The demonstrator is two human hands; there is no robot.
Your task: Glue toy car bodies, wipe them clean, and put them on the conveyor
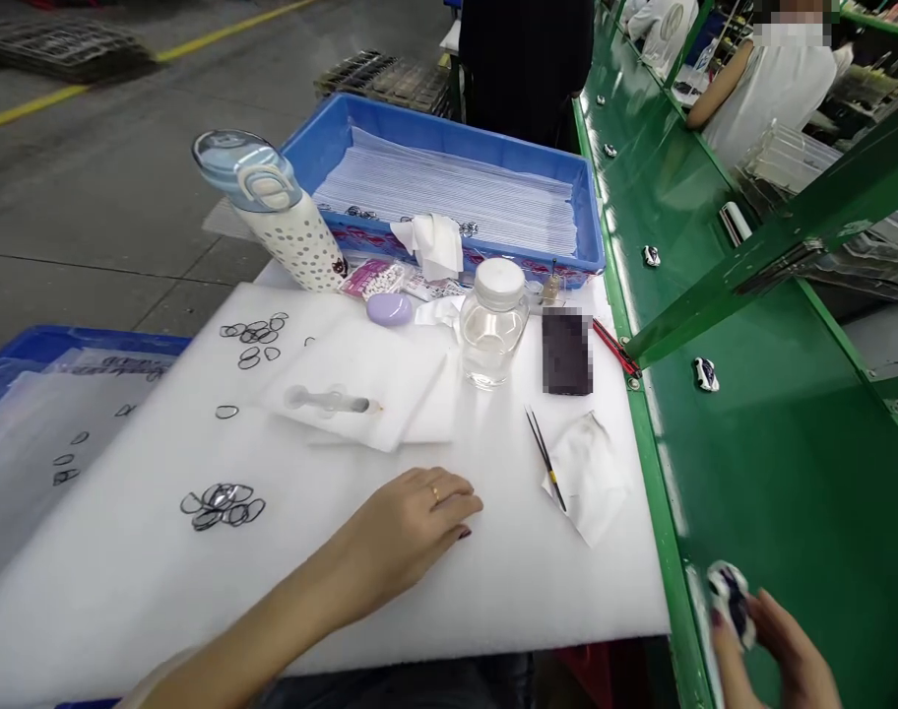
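My left hand (419, 517) rests palm down on the white foam sheet (493, 591), its fingers bent and close together; whatever may lie under them is hidden. At the lower right, my right hand (778, 650) pinches a small white and dark part (732, 603) between thumb and fingers, over the green belt (796, 473). Black rings lie in a pile (224, 506) and a second group (255, 333) on the foam. A syringe (331, 401) rests on a folded white cloth (412, 379). Black tweezers (545, 458) touch a white wipe (589, 473).
Behind are a clear jar (493, 325), a dotted bottle (293, 231), a purple case (389, 309) and a blue bin (449, 128). More parts (706, 374) sit on the belt, crossed by a green post (759, 246). A person (774, 89) is beyond it.
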